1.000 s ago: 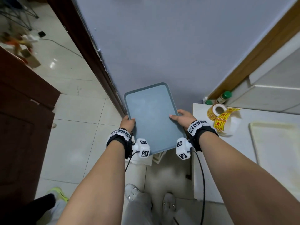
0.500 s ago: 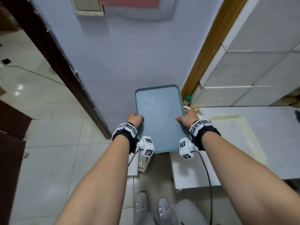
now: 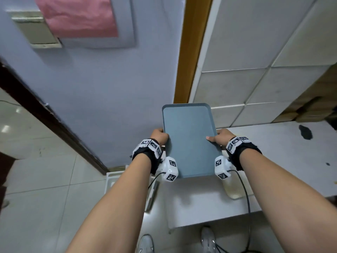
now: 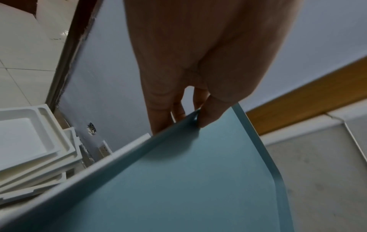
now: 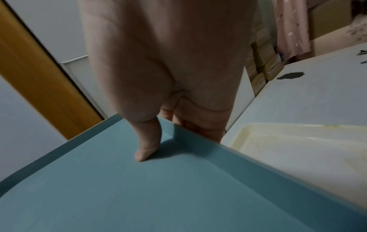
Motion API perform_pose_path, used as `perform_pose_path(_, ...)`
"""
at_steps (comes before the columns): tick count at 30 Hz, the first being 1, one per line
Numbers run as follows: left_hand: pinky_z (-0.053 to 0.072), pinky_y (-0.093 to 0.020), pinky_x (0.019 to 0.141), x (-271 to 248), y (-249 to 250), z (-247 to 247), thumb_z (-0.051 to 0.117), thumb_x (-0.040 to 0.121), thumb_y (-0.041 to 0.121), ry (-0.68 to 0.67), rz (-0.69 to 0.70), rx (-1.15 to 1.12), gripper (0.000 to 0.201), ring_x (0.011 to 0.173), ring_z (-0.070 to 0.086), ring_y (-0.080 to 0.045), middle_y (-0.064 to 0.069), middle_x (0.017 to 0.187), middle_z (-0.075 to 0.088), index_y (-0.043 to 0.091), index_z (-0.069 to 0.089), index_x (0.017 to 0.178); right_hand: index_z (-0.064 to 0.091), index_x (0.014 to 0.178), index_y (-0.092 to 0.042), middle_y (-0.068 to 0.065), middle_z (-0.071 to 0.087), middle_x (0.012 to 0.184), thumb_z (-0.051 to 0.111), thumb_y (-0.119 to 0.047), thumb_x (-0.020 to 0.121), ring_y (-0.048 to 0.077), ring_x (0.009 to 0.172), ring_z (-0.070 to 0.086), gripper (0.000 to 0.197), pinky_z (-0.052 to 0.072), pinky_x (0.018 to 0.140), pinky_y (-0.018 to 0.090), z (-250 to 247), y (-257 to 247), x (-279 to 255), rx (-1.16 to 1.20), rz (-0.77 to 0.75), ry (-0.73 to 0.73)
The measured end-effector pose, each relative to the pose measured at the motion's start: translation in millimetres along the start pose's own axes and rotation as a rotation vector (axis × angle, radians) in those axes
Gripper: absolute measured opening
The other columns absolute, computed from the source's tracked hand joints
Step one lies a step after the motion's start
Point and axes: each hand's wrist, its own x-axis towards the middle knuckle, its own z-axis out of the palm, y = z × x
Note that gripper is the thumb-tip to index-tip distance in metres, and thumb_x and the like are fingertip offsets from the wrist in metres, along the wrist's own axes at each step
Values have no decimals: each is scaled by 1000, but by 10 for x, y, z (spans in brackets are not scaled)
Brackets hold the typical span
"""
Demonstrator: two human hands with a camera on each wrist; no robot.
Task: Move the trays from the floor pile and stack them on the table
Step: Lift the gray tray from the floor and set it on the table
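Note:
A blue-grey tray (image 3: 189, 141) is held level in the air over the left end of the white table (image 3: 273, 152). My left hand (image 3: 160, 136) grips its left rim, thumb on top and fingers beneath (image 4: 178, 109). My right hand (image 3: 218, 138) grips the right rim, with the thumb (image 5: 147, 141) lying on the tray's inside and the fingers underneath. A cream tray (image 3: 237, 190) lies on the table, mostly hidden behind my right wrist; the right wrist view shows it (image 5: 298, 149) just right of the blue tray (image 5: 158, 188). White trays (image 4: 29, 149) are piled on the floor to the left.
A pale blue door (image 3: 91, 88) and an orange-brown door frame (image 3: 189, 52) stand straight ahead. White tiled wall panels (image 3: 255, 70) back the table. A dark mark (image 3: 305, 132) lies on the table at the far right. My shoes (image 3: 145, 243) stand by the table's near edge.
I have turned right and carried the blue tray from over the floor to over the table's left end. Both hands keep the same grip on its rims.

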Motion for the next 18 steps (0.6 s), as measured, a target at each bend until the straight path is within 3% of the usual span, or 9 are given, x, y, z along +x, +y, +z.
perform_pose_path(2, 57, -46, 79, 26, 72, 315, 43, 91, -4, 2, -24, -2, 28, 87, 61, -31, -17, 98, 64, 12, 62, 102, 72, 105, -15, 6, 74, 107, 78, -30, 74, 29, 93, 71, 36, 54, 93, 46, -294, 197, 182, -28, -5, -11)
perform_pose_path(5, 56, -52, 89, 126, 79, 776, 50, 84, 2, 12, -44, 97, 22, 97, 68, -35, -19, 107, 69, 11, 64, 98, 72, 108, -13, 7, 74, 106, 78, -29, 75, 29, 92, 71, 37, 54, 93, 45, -688, 459, 328, -41, -2, -28)
perform_pose_path(7, 56, -53, 90, 387, -62, 1083, 55, 77, 8, 45, -78, 173, 23, 100, 68, -37, -19, 111, 70, 7, 62, 99, 70, 110, -12, 8, 73, 107, 76, -25, 79, 29, 92, 70, 34, 54, 92, 40, -928, 633, 336, -38, -1, -34)
perform_pose_path(10, 59, -53, 81, 696, -282, 1542, 60, 72, 7, 89, -108, 171, 17, 90, 71, -37, -20, 102, 71, 8, 62, 90, 70, 111, -10, 9, 70, 102, 75, -22, 82, 27, 84, 66, 32, 51, 77, 31, -1261, 934, 449, -74, 2, -31)
perform_pose_path(13, 61, -53, 77, 405, -204, 1981, 69, 72, 3, 96, -118, 98, 10, 87, 73, -35, -20, 95, 73, 9, 61, 73, 70, 111, -5, 13, 71, 105, 78, -23, 79, 30, 91, 68, 38, 54, 87, 37, -1495, 1276, 625, -120, 28, 6)
perform_pose_path(15, 60, -54, 78, 334, -265, 2222, 68, 77, -5, 90, -156, 26, 23, 88, 72, -37, -21, 88, 70, 8, 57, 62, 70, 111, -4, 14, 71, 108, 78, -25, 78, 32, 95, 69, 40, 54, 92, 41, -1594, 1497, 745, -159, 47, 25)
perform_pose_path(18, 60, -56, 74, 373, -406, 2516, 69, 74, -11, 132, -196, 24, 33, 84, 73, -40, -26, 85, 70, 7, 55, 51, 69, 110, -2, 15, 71, 109, 71, -21, 81, 32, 96, 68, 35, 54, 91, 39, -1645, 1820, 955, -250, 48, 25)
